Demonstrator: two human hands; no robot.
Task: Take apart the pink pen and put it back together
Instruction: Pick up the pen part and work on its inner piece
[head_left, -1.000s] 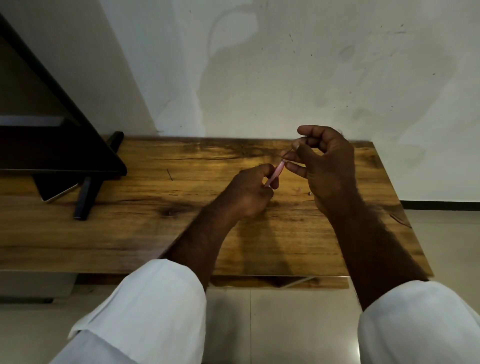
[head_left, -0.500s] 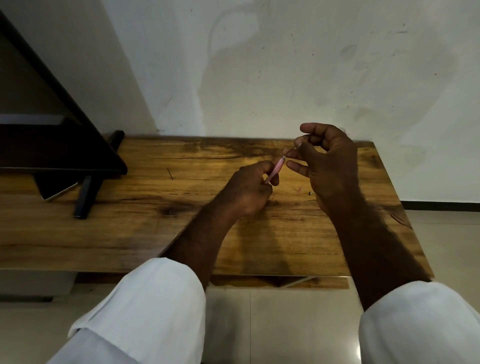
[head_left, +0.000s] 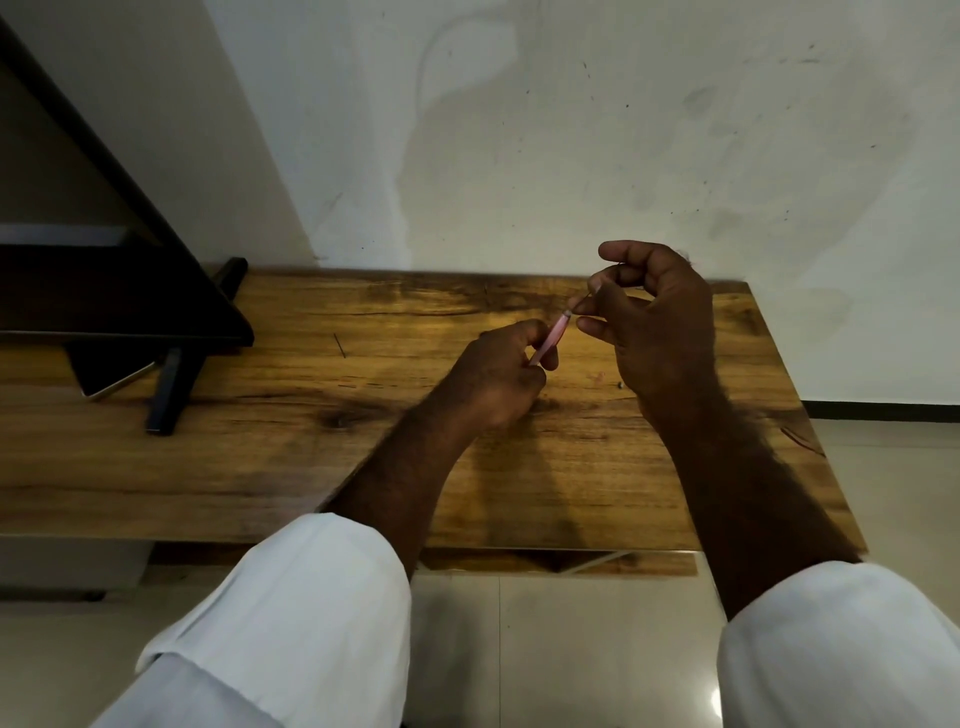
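Note:
My left hand (head_left: 498, 374) grips the lower part of the pink pen barrel (head_left: 554, 335), which tilts up to the right above the wooden table (head_left: 260, 457). My right hand (head_left: 654, 327) pinches a thin dark piece (head_left: 584, 297) at the barrel's upper end between thumb and forefinger; it looks like the refill tip. A tiny dark part (head_left: 621, 385) lies on the table below my right hand. Most of the barrel is hidden inside my left fist.
A black monitor (head_left: 104, 291) on a black stand (head_left: 171, 389) fills the table's left end, with a phone (head_left: 111, 382) lying under it. A white wall rises right behind the table. Pale floor tiles (head_left: 561, 649) show below the front edge.
Both hands stay close together over the table. My right hand has shifted slightly up and right, and the thin piece shows a little more beyond the barrel's end.

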